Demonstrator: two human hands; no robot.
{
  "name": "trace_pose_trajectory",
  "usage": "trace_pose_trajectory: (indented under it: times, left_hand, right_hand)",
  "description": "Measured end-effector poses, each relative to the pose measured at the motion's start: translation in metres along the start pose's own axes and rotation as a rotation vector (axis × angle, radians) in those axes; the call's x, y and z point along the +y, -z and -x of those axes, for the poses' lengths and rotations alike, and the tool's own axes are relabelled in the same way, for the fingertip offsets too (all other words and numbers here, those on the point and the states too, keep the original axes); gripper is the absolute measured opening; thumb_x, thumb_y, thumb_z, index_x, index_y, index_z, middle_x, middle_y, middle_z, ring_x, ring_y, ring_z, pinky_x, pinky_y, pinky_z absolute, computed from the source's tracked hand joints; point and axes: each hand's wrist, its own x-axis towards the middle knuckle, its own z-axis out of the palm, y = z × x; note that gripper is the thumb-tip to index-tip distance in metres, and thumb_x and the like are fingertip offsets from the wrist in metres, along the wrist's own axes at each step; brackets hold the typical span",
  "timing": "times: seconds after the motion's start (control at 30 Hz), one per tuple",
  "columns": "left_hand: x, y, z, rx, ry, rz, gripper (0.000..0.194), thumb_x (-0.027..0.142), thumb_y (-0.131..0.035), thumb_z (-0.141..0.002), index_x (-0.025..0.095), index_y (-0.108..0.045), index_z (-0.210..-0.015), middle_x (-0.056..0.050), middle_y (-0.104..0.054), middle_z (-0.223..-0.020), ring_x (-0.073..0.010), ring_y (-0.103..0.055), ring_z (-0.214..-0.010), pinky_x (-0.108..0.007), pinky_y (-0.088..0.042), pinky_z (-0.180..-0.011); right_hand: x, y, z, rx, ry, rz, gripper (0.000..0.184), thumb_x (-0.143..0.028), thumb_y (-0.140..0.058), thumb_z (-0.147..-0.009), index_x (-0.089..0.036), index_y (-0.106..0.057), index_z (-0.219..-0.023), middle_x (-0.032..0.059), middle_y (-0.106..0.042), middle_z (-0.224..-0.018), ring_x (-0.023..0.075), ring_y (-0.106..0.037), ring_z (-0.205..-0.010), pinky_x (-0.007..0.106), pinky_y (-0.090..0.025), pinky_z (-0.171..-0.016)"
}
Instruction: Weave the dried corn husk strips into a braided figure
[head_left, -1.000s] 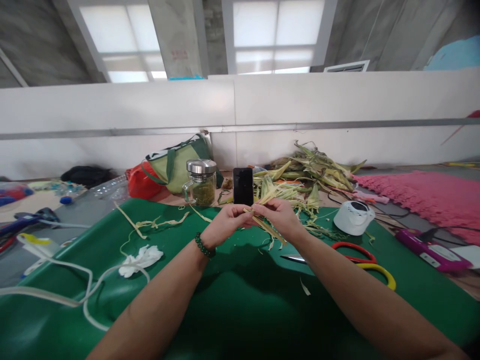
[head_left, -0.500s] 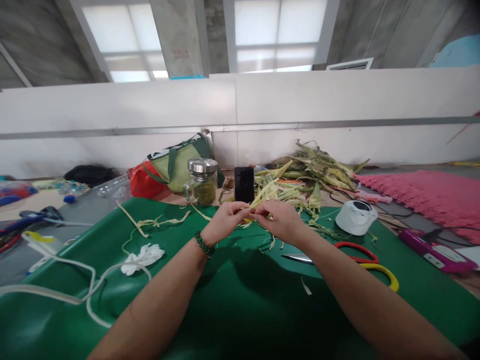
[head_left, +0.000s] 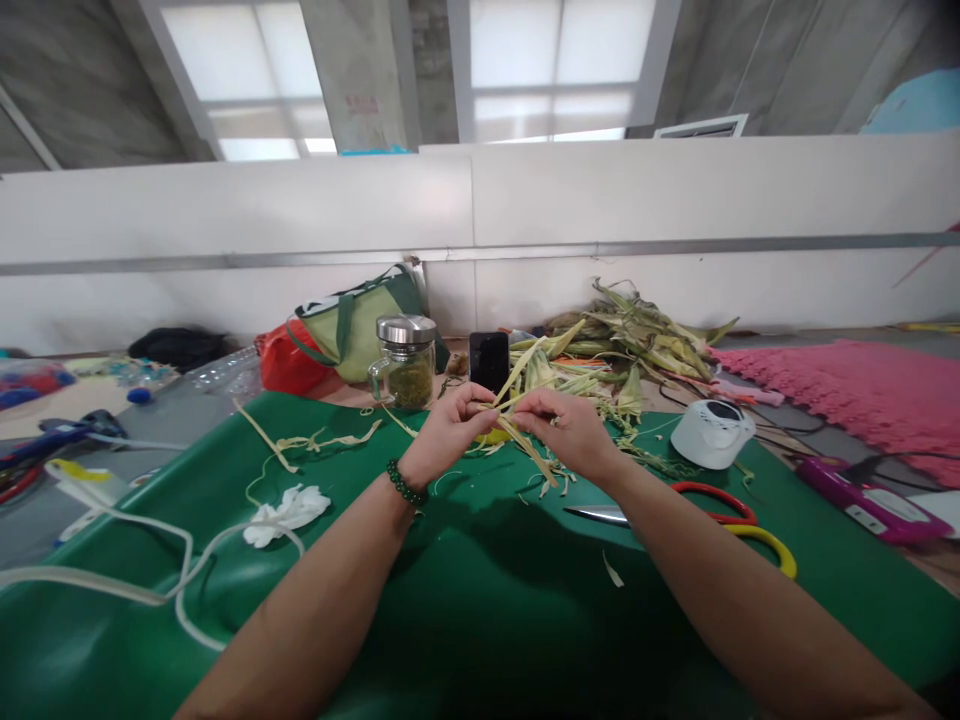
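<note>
Pale yellow corn husk strips (head_left: 534,455) run between my two hands, one end pointing up and another hanging down toward me. My left hand (head_left: 448,430), with a green bead bracelet at the wrist, pinches the strips between thumb and fingers. Close beside it on the right, my right hand (head_left: 568,430) is closed on the same strips. Just behind the hands a dark phone (head_left: 489,362) stands upright. Further back to the right lies a heap of corn husks (head_left: 637,335). Scissors (head_left: 731,518) with red and yellow handles lie partly under my right forearm.
A green mat (head_left: 480,620) covers the work surface. Around it are a glass jar (head_left: 406,375), a green bag (head_left: 349,325), a crumpled tissue (head_left: 289,515), a white cable (head_left: 180,575), a white spool-like object (head_left: 712,435), a purple power strip (head_left: 874,500) and pink fabric (head_left: 847,395).
The husk strips have swung, so one end now hangs down toward me and another sticks up. My left hand has lifted slightly, and both hands keep their hold.
</note>
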Motion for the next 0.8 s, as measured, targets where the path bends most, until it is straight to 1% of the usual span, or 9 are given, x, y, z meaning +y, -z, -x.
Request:
trace_pose_trajectory:
  times: [0.1,0.23,0.33,0.43,0.5,0.6,0.67,0.73,0.8]
  left_hand:
    - [0.0,0.0,-0.001,-0.003,-0.006,0.031,0.029,0.038,-0.068,-0.069,0.014,-0.057,-0.08,-0.001,-0.063,-0.069,-0.0123,-0.061,-0.067,-0.024,-0.049,-0.065]
    - [0.0,-0.003,0.0,-0.005,0.02,0.06,0.032,0.042,-0.067,-0.069,0.015,-0.058,-0.082,0.0,-0.062,-0.071,-0.0121,-0.06,-0.067,-0.024,-0.05,-0.064]
    - [0.0,-0.006,0.001,0.01,0.004,0.057,0.03,0.04,-0.069,-0.067,0.014,-0.06,-0.08,0.0,-0.061,-0.067,-0.011,-0.058,-0.063,-0.023,-0.049,-0.062]
    - [-0.001,-0.007,0.0,0.08,-0.046,0.062,0.027,0.035,-0.07,-0.066,0.013,-0.063,-0.079,0.002,-0.059,-0.061,-0.0092,-0.054,-0.059,-0.021,-0.046,-0.058]
    - [-0.001,-0.008,-0.001,0.121,-0.083,0.057,0.023,0.033,-0.07,-0.066,0.013,-0.064,-0.076,0.002,-0.058,-0.059,-0.0085,-0.051,-0.057,-0.02,-0.044,-0.056]
    - [0.0,-0.008,0.0,0.131,-0.124,0.029,0.02,0.031,-0.07,-0.066,0.013,-0.067,-0.072,0.002,-0.059,-0.058,-0.0079,-0.05,-0.056,-0.019,-0.041,-0.054]
    - [0.001,-0.009,0.001,0.118,-0.116,0.031,0.021,0.032,-0.071,-0.065,0.013,-0.067,-0.071,0.002,-0.06,-0.059,-0.008,-0.05,-0.055,-0.019,-0.041,-0.054]
    - [0.001,-0.011,0.002,0.103,-0.072,0.08,0.024,0.036,-0.072,-0.064,0.014,-0.066,-0.072,0.001,-0.063,-0.062,-0.0093,-0.054,-0.058,-0.02,-0.044,-0.056]
    - [0.001,-0.013,0.004,0.084,-0.013,0.156,0.028,0.039,-0.073,-0.063,0.015,-0.065,-0.074,-0.001,-0.066,-0.067,-0.0121,-0.059,-0.064,-0.022,-0.047,-0.06]
  right_hand:
    - [0.003,-0.001,-0.001,0.051,0.014,-0.003,0.01,-0.026,-0.061,-0.077,-0.018,-0.064,-0.073,0.0014,-0.065,-0.07,0.0129,-0.057,-0.063,0.023,-0.043,-0.058]
    - [0.003,0.0,-0.002,0.084,0.064,-0.054,0.014,-0.029,-0.062,-0.077,-0.018,-0.068,-0.074,0.0025,-0.069,-0.072,0.0145,-0.062,-0.066,0.024,-0.046,-0.06]
    - [0.0,0.0,-0.002,0.162,0.114,-0.086,0.014,-0.028,-0.063,-0.077,-0.018,-0.07,-0.071,0.0028,-0.07,-0.071,0.0152,-0.064,-0.066,0.024,-0.048,-0.061]
    - [-0.005,-0.002,0.002,0.255,0.172,-0.032,0.014,-0.026,-0.063,-0.077,-0.018,-0.07,-0.068,0.0028,-0.07,-0.069,0.0145,-0.064,-0.062,0.023,-0.048,-0.056]
    - [-0.008,-0.003,0.005,0.322,0.225,0.033,0.014,-0.025,-0.062,-0.078,-0.019,-0.07,-0.068,0.0022,-0.07,-0.067,0.0126,-0.062,-0.056,0.022,-0.046,-0.052]
    - [-0.01,-0.004,0.009,0.387,0.302,0.079,0.014,-0.024,-0.06,-0.079,-0.019,-0.07,-0.07,0.0021,-0.07,-0.066,0.0119,-0.061,-0.055,0.022,-0.046,-0.052]
    - [-0.01,-0.005,0.009,0.405,0.274,0.056,0.015,-0.024,-0.059,-0.08,-0.018,-0.07,-0.072,0.0022,-0.069,-0.065,0.0123,-0.061,-0.055,0.023,-0.046,-0.053]
    - [-0.009,-0.006,0.008,0.401,0.176,-0.009,0.016,-0.027,-0.059,-0.08,-0.018,-0.069,-0.071,0.0015,-0.067,-0.061,0.0113,-0.058,-0.049,0.023,-0.044,-0.05]
    - [-0.008,-0.006,0.006,0.366,0.076,-0.097,0.018,-0.03,-0.059,-0.08,-0.017,-0.067,-0.07,0.0004,-0.064,-0.056,0.0097,-0.052,-0.041,0.023,-0.041,-0.044]
